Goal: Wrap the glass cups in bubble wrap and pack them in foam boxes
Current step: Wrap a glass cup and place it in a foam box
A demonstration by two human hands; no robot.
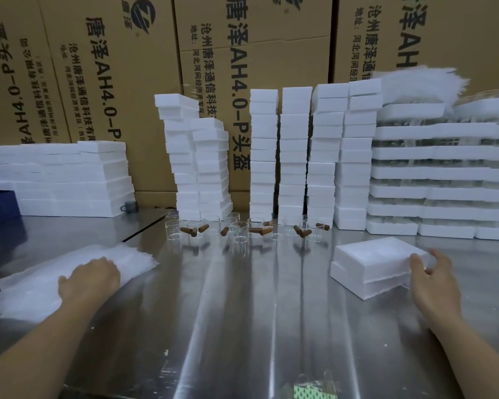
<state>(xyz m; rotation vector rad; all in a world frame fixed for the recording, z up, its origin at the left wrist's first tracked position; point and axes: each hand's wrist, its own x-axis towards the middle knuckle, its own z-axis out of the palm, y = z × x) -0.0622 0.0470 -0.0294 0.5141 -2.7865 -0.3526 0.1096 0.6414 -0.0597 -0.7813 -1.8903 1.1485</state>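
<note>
The glass cups (239, 228) stand in a loose row at the far middle of the steel table (242, 312), each with a brown handle. The left hand (90, 279) lies on the bubble wrap (41, 286) at the left, fingers bent onto the top sheet; I cannot tell if it pinches 1. The right hand (432, 280) grips the near right corner of a foam box (369, 263). The cups look thin, slick and breakable, best held round the body; the wrap is limp, the foam light and crumbly.
</note>
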